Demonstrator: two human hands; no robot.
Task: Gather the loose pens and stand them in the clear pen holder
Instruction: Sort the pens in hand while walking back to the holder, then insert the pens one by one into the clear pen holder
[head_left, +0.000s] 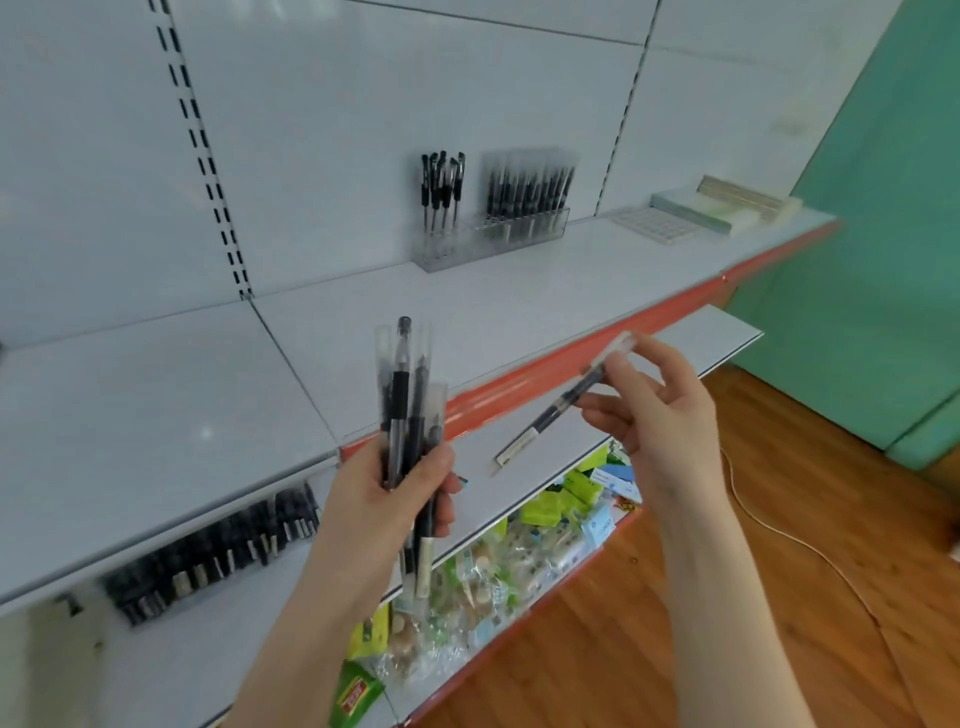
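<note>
My left hand (395, 499) grips a bundle of black pens (408, 415) in clear sleeves, held upright in front of the shelf edge. Between the fingertips of my right hand (660, 410) is a single black pen (566, 400), slanting down to the left. The clear pen holder (483, 244) stands far back on the white upper shelf (519, 296), with several black pens (524, 189) upright in it. Both hands are well short of the holder, near the shelf's red front edge.
A row of black pens (213, 551) lies on the lower shelf at left. Colourful packets (519, 540) fill the shelf below. Flat boxes and a white tray (706, 210) sit at the upper shelf's right end. A wooden floor with a cable (779, 525) lies to the right.
</note>
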